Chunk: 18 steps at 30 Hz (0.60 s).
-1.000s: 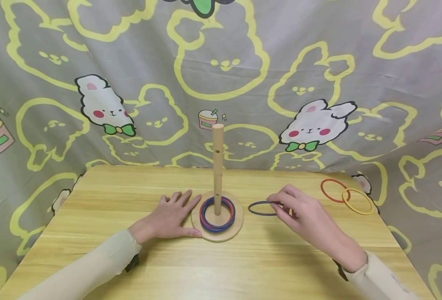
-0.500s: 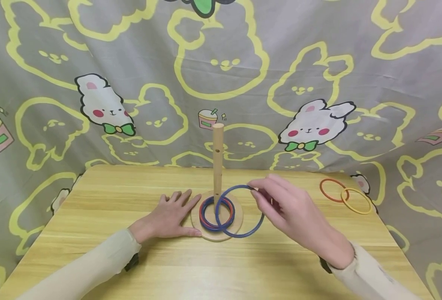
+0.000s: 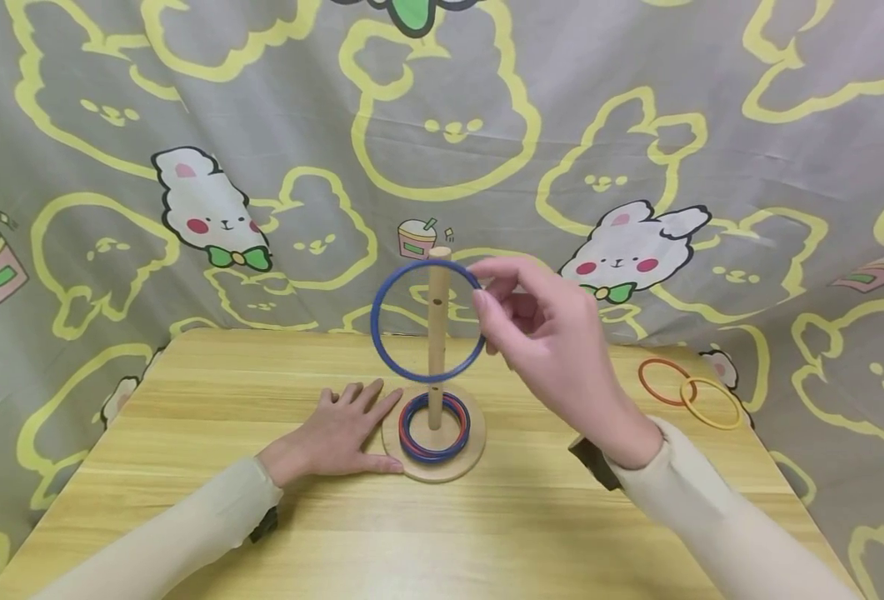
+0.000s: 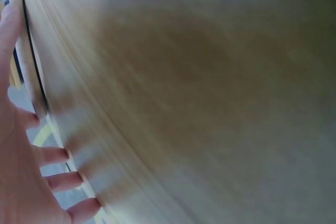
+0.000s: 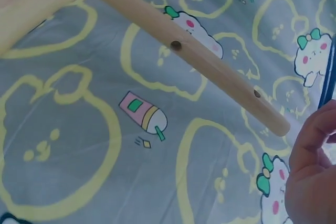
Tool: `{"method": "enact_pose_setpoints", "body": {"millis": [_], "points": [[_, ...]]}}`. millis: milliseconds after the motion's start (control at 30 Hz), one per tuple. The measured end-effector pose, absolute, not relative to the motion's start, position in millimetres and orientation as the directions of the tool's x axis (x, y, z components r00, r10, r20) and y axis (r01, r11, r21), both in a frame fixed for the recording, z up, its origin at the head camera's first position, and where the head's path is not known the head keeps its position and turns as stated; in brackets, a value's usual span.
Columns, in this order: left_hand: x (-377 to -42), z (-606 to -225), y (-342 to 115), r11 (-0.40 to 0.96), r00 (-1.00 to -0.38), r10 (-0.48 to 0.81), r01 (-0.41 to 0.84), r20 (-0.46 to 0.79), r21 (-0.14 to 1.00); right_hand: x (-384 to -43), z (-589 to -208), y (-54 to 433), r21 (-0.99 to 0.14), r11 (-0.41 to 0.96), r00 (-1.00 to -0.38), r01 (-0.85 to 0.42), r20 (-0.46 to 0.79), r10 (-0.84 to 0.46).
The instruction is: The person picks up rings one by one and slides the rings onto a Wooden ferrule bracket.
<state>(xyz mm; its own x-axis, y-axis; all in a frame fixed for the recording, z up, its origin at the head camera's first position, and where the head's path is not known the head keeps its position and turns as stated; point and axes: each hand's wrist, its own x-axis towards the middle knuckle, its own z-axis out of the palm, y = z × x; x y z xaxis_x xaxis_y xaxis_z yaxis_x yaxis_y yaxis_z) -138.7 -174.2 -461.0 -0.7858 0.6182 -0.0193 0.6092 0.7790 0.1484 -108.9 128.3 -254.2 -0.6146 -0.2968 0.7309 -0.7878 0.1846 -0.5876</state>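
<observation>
In the head view a wooden peg (image 3: 437, 333) rises upright from a round wooden base (image 3: 475, 446). Blue and red rings (image 3: 406, 437) lie stacked around the peg's foot. My right hand (image 3: 554, 342) pinches a blue ring (image 3: 376, 312) by its right side, between thumb and fingertips. That ring is raised and tilted, overlapping the upper peg as seen from the head; the peg's top shows above its rim. Flat on the table, my left hand (image 3: 329, 437) rests with spread fingers, its thumb and index touching the base's left edge. The right wrist view shows the peg (image 5: 210, 66) beside that hand.
A red ring (image 3: 655, 396) and a yellow ring (image 3: 726, 421) overlap each other at the table's far right. The wooden table (image 3: 442, 542) ends at a patterned curtain (image 3: 299, 125) behind the peg.
The right hand has moved left and up with the blue ring, from low beside the base to near the peg's top. The left hand and stacked rings have stayed in place.
</observation>
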Motion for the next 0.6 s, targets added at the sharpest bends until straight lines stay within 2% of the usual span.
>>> {"method": "enact_pose_setpoints", "body": {"millis": [133, 333, 600], "points": [[-139, -461, -174, 0.785, -0.791, 0.611, 0.601, -0.032, 0.153, -117, -250, 121, -0.676, 0.142, -0.687, -0.723, 0.683, -0.249], [-139, -461, -173, 0.786, -0.792, 0.61, 0.599, -0.03, 0.152, -127, -252, 118, -0.747, 0.12, -0.752, -0.654, 0.623, -0.218], [-139, -461, -174, 0.785, -0.791, 0.611, 0.601, -0.029, 0.149, -137, -275, 124, -0.819, 0.215, -0.844, -0.531, 0.491, -0.214]]}}
